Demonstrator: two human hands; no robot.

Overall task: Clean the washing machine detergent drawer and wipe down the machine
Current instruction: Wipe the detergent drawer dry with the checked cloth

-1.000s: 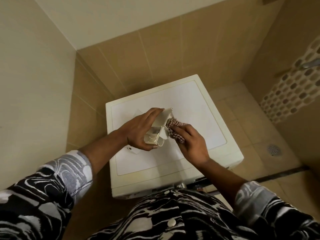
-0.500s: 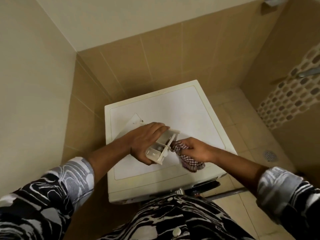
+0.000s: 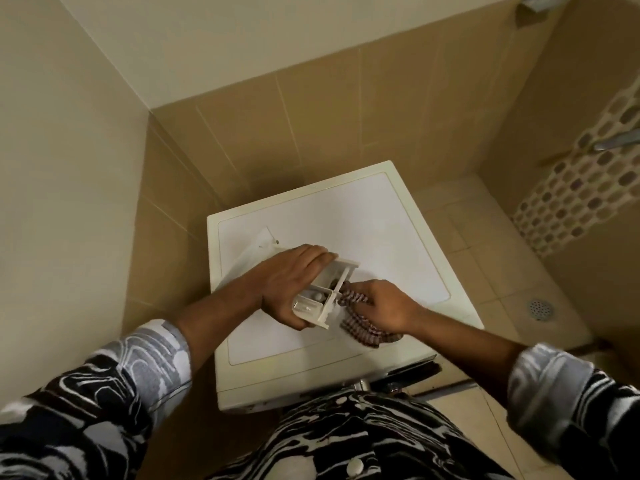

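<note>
The white detergent drawer [image 3: 325,294] is held tilted above the top of the white washing machine [image 3: 381,223], its compartments facing me. My left hand [image 3: 287,282] grips it from the left side. My right hand [image 3: 384,304] holds a red-and-white checked cloth [image 3: 360,323] bunched against the drawer's right edge, with the cloth's loose end hanging down onto the machine top. A flat white plastic piece [image 3: 258,249] lies on the machine top behind my left hand, partly hidden by it.
The machine stands in a corner with tan tiled walls [image 3: 311,126] at left and behind. The dark open drawer slot [image 3: 408,370] shows at the machine's front. Tiled floor with a round drain [image 3: 540,308] lies to the right, by a patterned wall [image 3: 581,195].
The drawer has tipped from nearly upright to a flatter tilt. My right hand slid with the cloth along the drawer's right side, and the cloth's end now hangs lower.
</note>
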